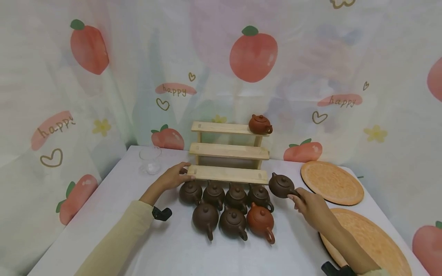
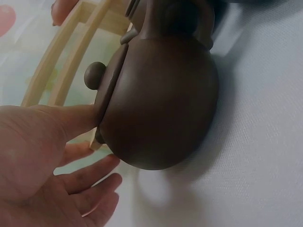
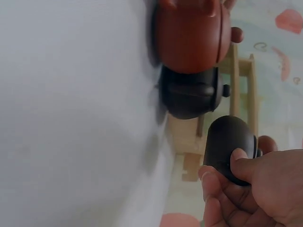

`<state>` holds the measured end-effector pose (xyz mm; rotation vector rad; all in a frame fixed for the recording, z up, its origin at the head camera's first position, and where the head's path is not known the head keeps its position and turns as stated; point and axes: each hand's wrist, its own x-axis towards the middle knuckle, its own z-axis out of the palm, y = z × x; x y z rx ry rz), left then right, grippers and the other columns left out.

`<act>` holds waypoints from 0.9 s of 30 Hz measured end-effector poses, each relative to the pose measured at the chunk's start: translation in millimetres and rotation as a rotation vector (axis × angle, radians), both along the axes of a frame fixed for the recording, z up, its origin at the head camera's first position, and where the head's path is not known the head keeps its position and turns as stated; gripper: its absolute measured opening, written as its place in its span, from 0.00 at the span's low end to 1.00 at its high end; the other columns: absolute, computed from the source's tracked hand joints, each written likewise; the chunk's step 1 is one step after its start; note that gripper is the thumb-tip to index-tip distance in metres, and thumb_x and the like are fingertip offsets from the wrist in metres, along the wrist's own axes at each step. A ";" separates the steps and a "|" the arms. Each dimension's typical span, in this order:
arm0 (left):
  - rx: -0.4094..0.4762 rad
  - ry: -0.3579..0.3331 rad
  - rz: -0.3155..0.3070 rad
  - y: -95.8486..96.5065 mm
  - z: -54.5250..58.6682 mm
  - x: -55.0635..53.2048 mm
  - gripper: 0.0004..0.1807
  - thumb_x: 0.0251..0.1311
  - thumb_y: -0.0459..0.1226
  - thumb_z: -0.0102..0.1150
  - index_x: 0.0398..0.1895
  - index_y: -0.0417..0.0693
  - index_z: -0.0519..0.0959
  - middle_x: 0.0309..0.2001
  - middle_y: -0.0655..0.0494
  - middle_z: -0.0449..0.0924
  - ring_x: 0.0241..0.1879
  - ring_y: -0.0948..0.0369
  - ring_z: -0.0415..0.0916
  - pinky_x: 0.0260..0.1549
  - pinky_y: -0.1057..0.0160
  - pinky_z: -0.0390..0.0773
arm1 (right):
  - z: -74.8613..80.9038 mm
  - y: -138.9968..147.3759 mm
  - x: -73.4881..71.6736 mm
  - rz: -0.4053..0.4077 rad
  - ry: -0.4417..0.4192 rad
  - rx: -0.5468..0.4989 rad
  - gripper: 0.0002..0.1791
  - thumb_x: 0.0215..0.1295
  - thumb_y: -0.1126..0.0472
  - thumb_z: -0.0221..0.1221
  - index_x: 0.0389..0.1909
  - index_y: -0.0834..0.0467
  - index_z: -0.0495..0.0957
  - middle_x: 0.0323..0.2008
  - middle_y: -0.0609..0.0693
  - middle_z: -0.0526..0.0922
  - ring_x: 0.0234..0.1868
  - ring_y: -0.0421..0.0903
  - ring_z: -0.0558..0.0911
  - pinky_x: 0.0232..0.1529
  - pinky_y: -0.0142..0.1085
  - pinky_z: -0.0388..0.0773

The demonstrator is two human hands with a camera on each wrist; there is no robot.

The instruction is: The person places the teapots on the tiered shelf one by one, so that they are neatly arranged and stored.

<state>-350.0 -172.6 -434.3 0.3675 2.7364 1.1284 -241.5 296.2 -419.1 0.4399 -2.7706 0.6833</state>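
My right hand (image 1: 312,207) pinches the handle of a dark brown teapot (image 1: 281,186), holding it in the air beside the right end of the lowest shelf. At that shelf's left end, my left hand (image 1: 174,176) grips the three-step wooden stand (image 1: 228,174) between thumb and fingers. In the left wrist view a dark brown teapot (image 2: 161,99) on the table partly hides the thumb. Several dark brown teapots (image 1: 205,217) and one reddish-brown teapot (image 1: 260,220) stand in two rows before the stand. Another reddish-brown teapot (image 1: 259,124) sits on the top shelf's right end.
A clear glass vessel (image 1: 150,161) stands at the table's back left. Two round orange-brown boards (image 1: 333,182) lie along the right side, the nearer one under my right forearm. A printed cloth (image 1: 214,46) hangs behind the white-covered table (image 1: 165,249).
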 end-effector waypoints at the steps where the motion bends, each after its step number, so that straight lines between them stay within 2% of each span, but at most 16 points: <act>1: -0.006 0.001 -0.004 -0.1 -0.6 -0.7 0.38 0.73 0.47 0.64 0.78 0.38 0.64 0.66 0.29 0.76 0.68 0.36 0.73 0.64 0.39 0.74 | 3.0 -1.9 -0.7 -0.002 -0.012 -0.003 0.13 0.78 0.58 0.61 0.30 0.55 0.75 0.20 0.44 0.78 0.23 0.37 0.73 0.24 0.33 0.70; 5: -0.015 -0.003 -0.012 -0.2 -2.4 -2.4 0.38 0.73 0.48 0.64 0.78 0.38 0.64 0.66 0.29 0.76 0.68 0.37 0.73 0.63 0.39 0.75 | 18.5 -13.0 -6.7 0.002 -0.045 -0.003 0.10 0.78 0.60 0.61 0.33 0.56 0.76 0.21 0.45 0.79 0.24 0.41 0.75 0.25 0.34 0.71; 11: -0.008 -0.006 0.009 -1.6 -0.1 -0.1 0.38 0.73 0.47 0.64 0.78 0.38 0.64 0.66 0.29 0.76 0.67 0.36 0.73 0.63 0.38 0.74 | 40.2 -37.0 -26.3 0.049 -0.029 0.010 0.10 0.78 0.59 0.61 0.35 0.58 0.78 0.21 0.43 0.80 0.24 0.40 0.77 0.27 0.36 0.74; 17: -0.006 -0.011 0.012 0.4 -1.3 -1.3 0.38 0.74 0.48 0.64 0.78 0.39 0.64 0.66 0.30 0.76 0.68 0.37 0.73 0.63 0.39 0.75 | 52.0 -57.7 -45.1 0.076 0.004 -0.005 0.11 0.79 0.58 0.61 0.34 0.59 0.77 0.21 0.45 0.81 0.23 0.40 0.78 0.27 0.38 0.73; 24: -0.005 -0.008 0.018 1.1 -0.1 -0.1 0.38 0.74 0.48 0.64 0.78 0.39 0.64 0.66 0.30 0.76 0.67 0.37 0.74 0.64 0.39 0.74 | 64.8 -78.9 -68.8 0.093 0.031 -0.055 0.13 0.80 0.59 0.59 0.33 0.61 0.76 0.23 0.53 0.82 0.23 0.44 0.76 0.29 0.40 0.73; 27: -0.007 -0.004 0.018 -0.1 0.5 0.9 0.38 0.73 0.48 0.64 0.78 0.38 0.64 0.66 0.30 0.76 0.67 0.37 0.74 0.64 0.39 0.75 | 72.2 -88.6 -79.0 0.091 0.040 -0.056 0.14 0.81 0.58 0.58 0.34 0.61 0.76 0.23 0.53 0.82 0.23 0.45 0.77 0.29 0.40 0.72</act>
